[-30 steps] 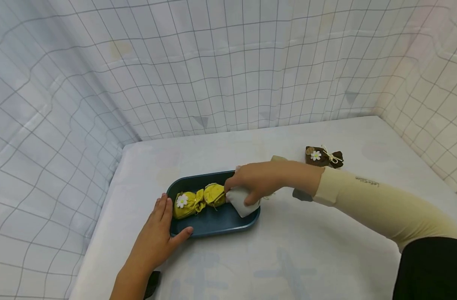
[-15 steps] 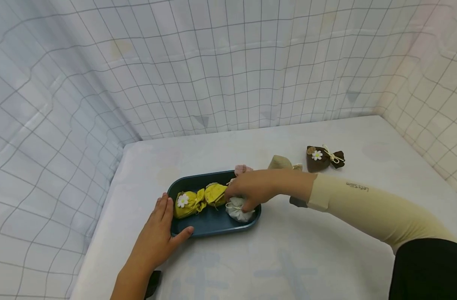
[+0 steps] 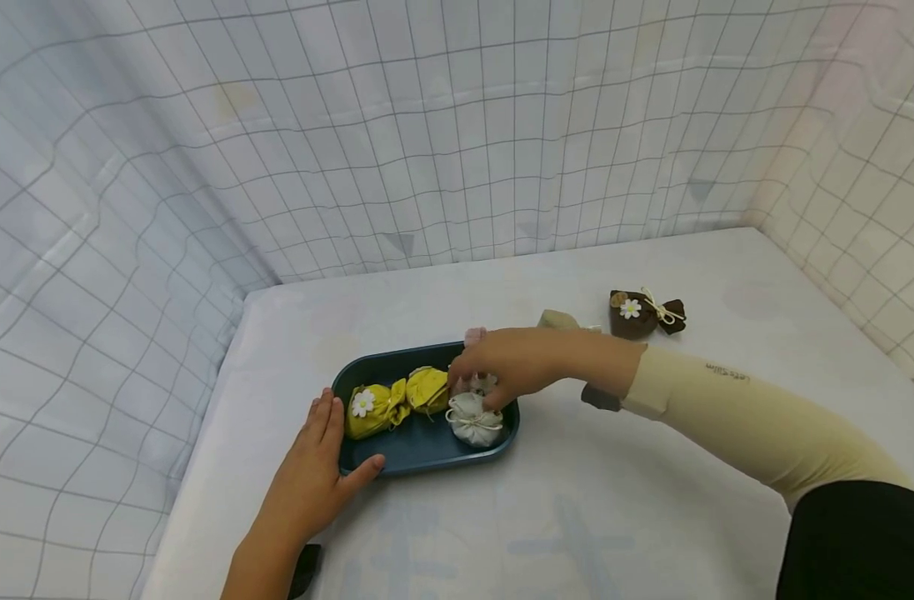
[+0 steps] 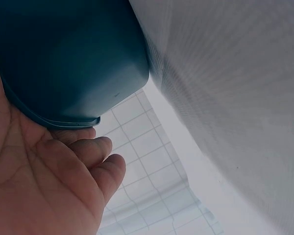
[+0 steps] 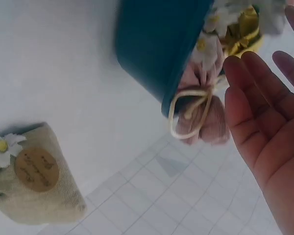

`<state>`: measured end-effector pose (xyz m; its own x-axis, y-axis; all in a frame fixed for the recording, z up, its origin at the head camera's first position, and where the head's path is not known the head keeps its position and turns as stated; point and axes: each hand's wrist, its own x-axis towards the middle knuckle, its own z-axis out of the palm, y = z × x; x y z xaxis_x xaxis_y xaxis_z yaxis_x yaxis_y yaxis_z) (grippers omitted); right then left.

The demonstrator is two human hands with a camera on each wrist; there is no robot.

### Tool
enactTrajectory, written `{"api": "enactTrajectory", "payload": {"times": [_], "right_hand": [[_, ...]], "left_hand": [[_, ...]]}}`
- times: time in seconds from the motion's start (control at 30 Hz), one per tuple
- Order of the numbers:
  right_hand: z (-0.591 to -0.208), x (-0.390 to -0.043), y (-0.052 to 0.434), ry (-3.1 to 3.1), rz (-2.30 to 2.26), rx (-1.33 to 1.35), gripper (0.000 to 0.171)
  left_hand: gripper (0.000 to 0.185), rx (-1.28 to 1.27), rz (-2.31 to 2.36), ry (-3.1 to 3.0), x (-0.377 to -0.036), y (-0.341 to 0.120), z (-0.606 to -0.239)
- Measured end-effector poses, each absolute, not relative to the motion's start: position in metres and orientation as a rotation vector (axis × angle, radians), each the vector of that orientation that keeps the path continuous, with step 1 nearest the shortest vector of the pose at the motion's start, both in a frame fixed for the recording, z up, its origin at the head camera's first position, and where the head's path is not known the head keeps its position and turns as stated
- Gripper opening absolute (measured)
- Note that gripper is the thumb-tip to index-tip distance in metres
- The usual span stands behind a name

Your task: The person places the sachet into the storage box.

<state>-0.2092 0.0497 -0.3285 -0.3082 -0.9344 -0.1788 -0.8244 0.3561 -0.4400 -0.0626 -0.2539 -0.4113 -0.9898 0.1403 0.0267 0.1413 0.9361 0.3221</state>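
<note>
A dark teal tray (image 3: 419, 458) with low walls holds small drawstring pouches. My left hand (image 3: 310, 471) rests against its left end, fingers along the rim and thumb over the near rim; in the left wrist view the palm (image 4: 44, 181) lies against the rim. My right hand (image 3: 505, 362) is over the tray's right end, just above a whitish pouch (image 3: 473, 421), its fingers loosely bent and apart. The right wrist view shows those fingers (image 5: 257, 100) holding nothing. A pink pouch (image 5: 206, 112) leans over the far rim. Two yellow pouches (image 3: 429, 390) lie to the left.
On the table (image 3: 614, 508), right of the tray, lie a beige pouch (image 5: 39, 176), partly behind my right arm in the head view, and a brown pouch (image 3: 636, 315) with a white flower. White grid-patterned curtains (image 3: 427, 150) stand at the back and sides.
The whitish pouch has gone from my right hand's grip down into the tray's right end, and the fingers have loosened off it. My left hand has stayed on the tray.
</note>
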Motion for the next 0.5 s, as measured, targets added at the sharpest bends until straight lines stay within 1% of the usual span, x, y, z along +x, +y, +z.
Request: {"api": "enactTrajectory", "payload": {"times": [0.17,0.37,0.5], "right_hand": [[-0.323,-0.220,0.067,2.247,-0.473,-1.551,0.042],[-0.315,-0.233,0.102,2.379,-0.574,-1.367,0.044],[-0.309,-0.240,0.133,2.468,-0.672,-1.282,0.040]], "left_hand": [[0.106,-0.211,-0.519,-3.100,-0.062,-0.254,-0.412],[0.105,-0.215,-0.519,-3.105,-0.063,-0.255,-0.413],[0.105,-0.215,-0.514,-3.109,-0.063,-0.254,-0.412]]}}
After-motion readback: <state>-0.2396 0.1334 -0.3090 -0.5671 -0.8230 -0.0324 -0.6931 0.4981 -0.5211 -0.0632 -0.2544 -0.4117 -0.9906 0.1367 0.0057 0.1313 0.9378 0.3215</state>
